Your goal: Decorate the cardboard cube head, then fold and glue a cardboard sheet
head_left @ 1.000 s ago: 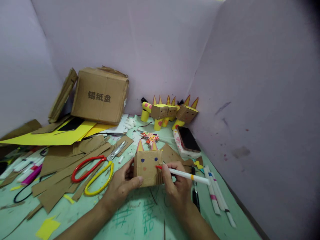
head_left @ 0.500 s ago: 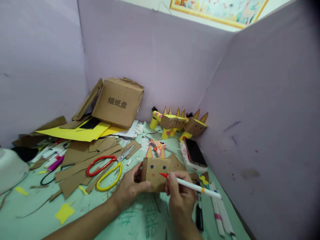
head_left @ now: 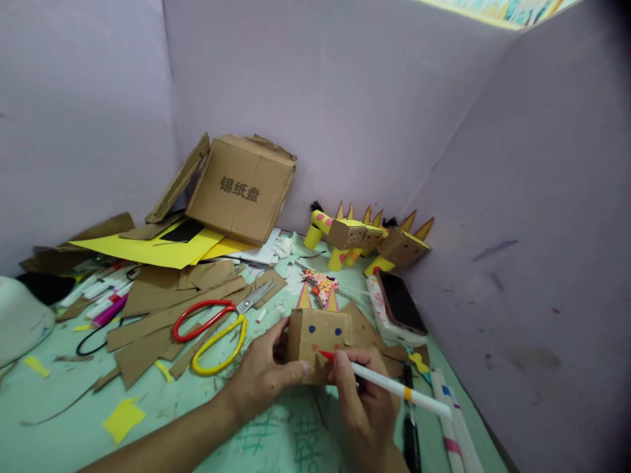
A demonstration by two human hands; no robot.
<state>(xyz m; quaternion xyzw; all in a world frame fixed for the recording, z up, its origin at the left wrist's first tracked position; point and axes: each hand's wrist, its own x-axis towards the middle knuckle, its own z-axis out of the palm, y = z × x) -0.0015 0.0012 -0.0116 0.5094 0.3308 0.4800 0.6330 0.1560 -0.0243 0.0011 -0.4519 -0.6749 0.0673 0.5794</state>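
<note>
My left hand (head_left: 266,368) grips the left side of a small cardboard box head (head_left: 323,335), its thumb across the lower front. Two dark eyes and a reddish dot are drawn on the face, and two pointed pink-and-yellow ears stand on top. My right hand (head_left: 367,401) pinches a white marker (head_left: 384,381) like a pen, at the box's lower right. Its red tip is at the face, just right of the reddish dot; whether it touches cannot be made out. Right-hand fingers hide the lower right of the face.
Scissors (head_left: 217,335) with red and yellow handles lie left, by cardboard strips (head_left: 148,322). Behind are yellow sheets (head_left: 148,249) and a large carton (head_left: 241,190). Several giraffe-like models (head_left: 394,249) stand at the back right, near a phone (head_left: 401,305). Markers (head_left: 451,427) and a black-handled tool (head_left: 410,427) lie right.
The camera view has turned slightly left and downward. Relative to the face, the marker's tip has moved left and a little down, closer to the reddish dot. Both hands keep their hold.
</note>
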